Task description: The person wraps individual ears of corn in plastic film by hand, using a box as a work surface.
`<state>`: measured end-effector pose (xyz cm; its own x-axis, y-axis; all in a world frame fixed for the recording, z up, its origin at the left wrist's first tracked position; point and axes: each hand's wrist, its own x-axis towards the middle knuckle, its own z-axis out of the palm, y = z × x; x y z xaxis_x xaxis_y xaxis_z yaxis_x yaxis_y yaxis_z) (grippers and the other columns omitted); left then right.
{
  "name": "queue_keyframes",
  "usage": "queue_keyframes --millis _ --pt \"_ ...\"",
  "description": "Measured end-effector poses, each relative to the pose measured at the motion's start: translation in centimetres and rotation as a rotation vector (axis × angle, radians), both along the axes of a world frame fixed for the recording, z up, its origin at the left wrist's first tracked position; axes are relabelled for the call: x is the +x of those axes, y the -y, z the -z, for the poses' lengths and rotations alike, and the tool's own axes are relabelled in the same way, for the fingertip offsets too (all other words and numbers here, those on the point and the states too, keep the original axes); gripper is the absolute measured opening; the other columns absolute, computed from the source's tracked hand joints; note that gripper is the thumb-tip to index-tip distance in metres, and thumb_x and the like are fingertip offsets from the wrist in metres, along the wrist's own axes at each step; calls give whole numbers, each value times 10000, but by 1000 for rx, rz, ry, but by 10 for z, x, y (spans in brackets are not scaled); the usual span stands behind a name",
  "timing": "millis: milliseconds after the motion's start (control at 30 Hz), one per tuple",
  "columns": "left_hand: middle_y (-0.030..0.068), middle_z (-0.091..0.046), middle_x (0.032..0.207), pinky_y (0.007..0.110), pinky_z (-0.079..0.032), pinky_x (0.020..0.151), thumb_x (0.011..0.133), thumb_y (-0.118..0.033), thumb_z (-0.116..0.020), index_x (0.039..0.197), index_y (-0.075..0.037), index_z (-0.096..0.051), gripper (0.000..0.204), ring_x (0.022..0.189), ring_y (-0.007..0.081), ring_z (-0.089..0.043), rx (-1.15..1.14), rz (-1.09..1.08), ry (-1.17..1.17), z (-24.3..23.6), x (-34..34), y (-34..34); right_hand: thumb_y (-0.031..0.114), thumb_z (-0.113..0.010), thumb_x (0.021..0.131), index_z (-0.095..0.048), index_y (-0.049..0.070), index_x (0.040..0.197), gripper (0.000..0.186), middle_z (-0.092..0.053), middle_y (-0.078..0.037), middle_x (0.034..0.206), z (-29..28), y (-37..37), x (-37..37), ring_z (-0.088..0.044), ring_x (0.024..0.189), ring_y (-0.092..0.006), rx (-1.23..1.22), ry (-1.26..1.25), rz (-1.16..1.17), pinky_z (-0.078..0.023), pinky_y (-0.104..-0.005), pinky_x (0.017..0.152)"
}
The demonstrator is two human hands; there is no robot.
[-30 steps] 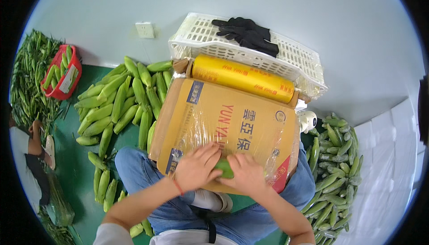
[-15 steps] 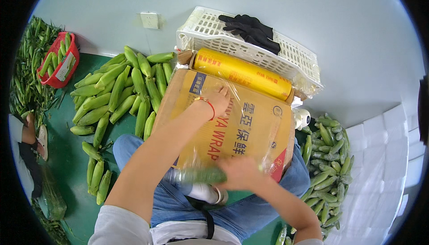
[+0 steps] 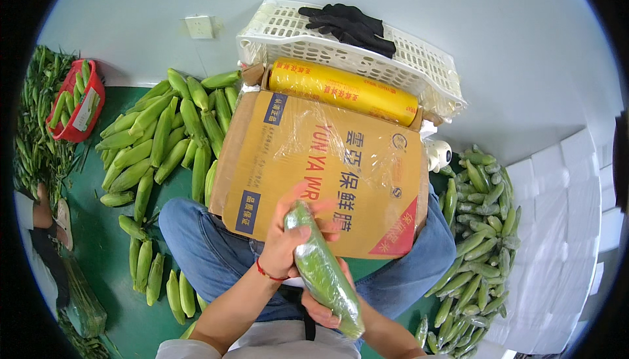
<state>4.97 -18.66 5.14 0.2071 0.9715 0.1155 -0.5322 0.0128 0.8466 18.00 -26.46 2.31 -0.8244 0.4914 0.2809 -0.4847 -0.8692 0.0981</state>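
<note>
An ear of corn in green husk, covered in shiny clear film, slants above my lap. Near its upper end my left hand grips it, thumb on top; those fingertips are smeared by motion. My right hand closes round the lower part from beneath, partly hidden behind the ear. Across my knees stands a brown cardboard box, its top overlaid with clear film. A yellow roll of cling film lies along the box's far edge.
Unwrapped corn is piled on the green floor at left, beside a red basket. Wrapped ears lie at right, by white wrapped blocks. Behind the roll, a white plastic crate bears black gloves.
My left hand has come back from the box's film-covered top to the corn. The ear has moved from the box's near edge toward me, and both hands now hold it.
</note>
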Motion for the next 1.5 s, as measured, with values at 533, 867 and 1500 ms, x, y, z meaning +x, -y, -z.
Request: queue_keyframes --millis 533,867,1500 --pt "93 -560 592 263 -369 361 1030 -428 -297 845 20 -604 573 390 160 -468 -697 -151 -303 15 -33 74 174 -724 822 -672 27 1023 254 -660 -126 876 -108 -24 86 -662 850 -266 1163 1997 885 -516 -353 797" --pt "169 -608 765 266 -439 430 964 -588 -307 1277 -45 -472 649 538 206 -578 -825 554 -291 20 -16 112 130 -566 935 -534 54 1129 210 -469 -30 577 -65 -38 104 -541 555 -179 284 903 1209 -515 -388 661" --pt "185 -532 1261 427 -450 931 786 -209 -701 1293 -120 -548 537 1141 354 -527 823 163 -1295 -4 38 -15 284 -592 909 -521 -25 1093 367 -619 -103 991 -18 42 518 -616 839 -217 -518 994 2147 -532 -303 722"
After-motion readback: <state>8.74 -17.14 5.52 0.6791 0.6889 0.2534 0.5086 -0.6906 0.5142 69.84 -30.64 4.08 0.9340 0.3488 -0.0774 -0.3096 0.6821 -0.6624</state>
